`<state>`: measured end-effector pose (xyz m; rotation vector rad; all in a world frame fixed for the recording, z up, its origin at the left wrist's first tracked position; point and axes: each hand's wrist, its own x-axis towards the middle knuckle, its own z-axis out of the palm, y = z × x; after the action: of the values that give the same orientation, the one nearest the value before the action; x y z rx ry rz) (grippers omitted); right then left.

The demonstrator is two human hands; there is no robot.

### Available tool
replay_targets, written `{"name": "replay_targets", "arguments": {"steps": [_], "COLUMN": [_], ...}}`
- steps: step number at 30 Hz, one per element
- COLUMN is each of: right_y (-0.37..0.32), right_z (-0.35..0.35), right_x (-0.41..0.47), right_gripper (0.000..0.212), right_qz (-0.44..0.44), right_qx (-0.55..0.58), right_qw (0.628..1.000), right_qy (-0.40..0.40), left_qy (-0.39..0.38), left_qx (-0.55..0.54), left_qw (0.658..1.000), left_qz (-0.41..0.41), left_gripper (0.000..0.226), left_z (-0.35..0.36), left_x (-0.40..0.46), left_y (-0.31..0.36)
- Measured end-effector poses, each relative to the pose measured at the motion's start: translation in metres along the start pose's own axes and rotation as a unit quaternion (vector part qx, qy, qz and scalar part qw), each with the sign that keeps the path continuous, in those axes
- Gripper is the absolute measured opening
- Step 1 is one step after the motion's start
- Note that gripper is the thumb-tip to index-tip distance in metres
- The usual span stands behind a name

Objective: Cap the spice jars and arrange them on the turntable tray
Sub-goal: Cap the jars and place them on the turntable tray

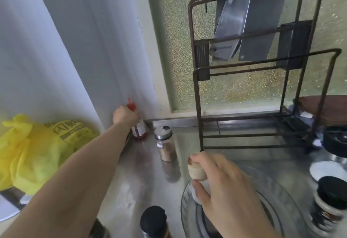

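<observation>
My left hand (125, 116) reaches to the back corner and grips a red-capped sauce bottle (139, 129) standing against the wall. My right hand (223, 179) holds a small jar with a beige top (196, 170) over the left rim of the clear turntable tray (187, 200). A glass spice jar with a silver shaker lid (165, 143) stands on the steel counter between my hands. A black-capped jar (154, 220) stands at the near edge. Another black-capped jar (330, 204) stands on the tray's right side.
A dark metal knife rack (249, 80) holding cleavers stands behind the tray. A yellow plastic bag (35, 149) lies at the left. A white dish (326, 170) and a dark pot (336, 142) sit at the right.
</observation>
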<state>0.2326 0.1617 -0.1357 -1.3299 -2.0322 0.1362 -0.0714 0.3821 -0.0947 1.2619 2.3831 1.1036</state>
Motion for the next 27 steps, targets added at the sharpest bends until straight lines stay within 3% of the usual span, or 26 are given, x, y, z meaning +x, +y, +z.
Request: {"name": "replay_targets", "arguments": {"steps": [7,12,17,27], "right_y": [-0.007,-0.014,-0.007,0.080], "right_z": [-0.008,-0.023,-0.065,-0.193], "right_x": [-0.003,-0.008,-0.017,-0.025], "right_gripper": [0.041,0.041,0.060,0.047], "right_qz": [0.004,0.001,0.010,0.107], "right_qx": [-0.023,-0.011,-0.029,-0.156], "right_qw": [1.000,0.999,0.999,0.981], "right_qy": [-0.018,-0.032,-0.015,0.047], "left_qy": [0.060,0.056,-0.028,-0.160], "left_qx": [-0.080,-0.118,-0.134,-0.063], "left_qw": [0.991,0.974,0.959,0.942], "left_qz": [0.088,0.185,0.250,0.290], "left_gripper": [0.036,0.038,0.038,0.042], "left_z": [-0.060,-0.110,-0.128,-0.065], "left_x": [-0.072,-0.134,-0.217,-0.291], "left_y": [0.052,0.087,0.122,0.132]}}
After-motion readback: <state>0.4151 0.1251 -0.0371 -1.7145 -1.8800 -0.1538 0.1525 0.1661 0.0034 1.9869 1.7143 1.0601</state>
